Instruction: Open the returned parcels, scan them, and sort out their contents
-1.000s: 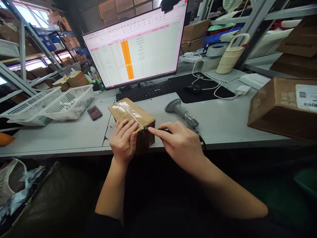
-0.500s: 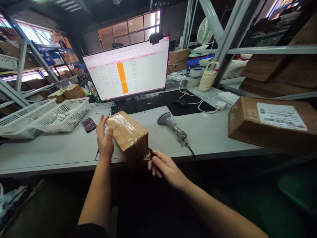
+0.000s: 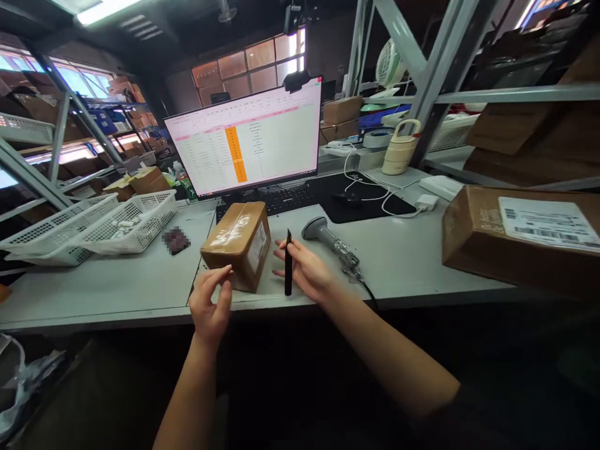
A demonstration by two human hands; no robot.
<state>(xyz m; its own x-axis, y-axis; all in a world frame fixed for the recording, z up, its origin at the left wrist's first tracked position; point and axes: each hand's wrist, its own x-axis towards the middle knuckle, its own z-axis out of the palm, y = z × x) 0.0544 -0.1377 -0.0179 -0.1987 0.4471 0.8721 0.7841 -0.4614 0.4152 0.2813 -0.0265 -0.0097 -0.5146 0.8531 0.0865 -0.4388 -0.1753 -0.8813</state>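
A small taped cardboard box (image 3: pixel 237 242) stands on the grey desk (image 3: pixel 117 287) in front of the keyboard (image 3: pixel 276 199). My left hand (image 3: pixel 210 306) hovers at the box's near left corner, fingers loosely curled and apart, fingertips just touching it, holding nothing. My right hand (image 3: pixel 307 270) is just right of the box and holds a slim black pen-like tool (image 3: pixel 287 262) upright against its palm. A grey barcode scanner (image 3: pixel 328 240) lies right beside that hand.
A monitor (image 3: pixel 246 140) showing a spreadsheet stands behind the keyboard. White mesh baskets (image 3: pixel 126 222) and a dark phone (image 3: pixel 175 240) sit at left. A larger labelled carton (image 3: pixel 520 234) is at right. A mouse on a black pad (image 3: pixel 370 200), cables and metal shelving fill the back.
The box has been turned and pushed further onto the desk. My right hand rose from below the desk edge to beside the box. My left hand dropped back to the near corner.
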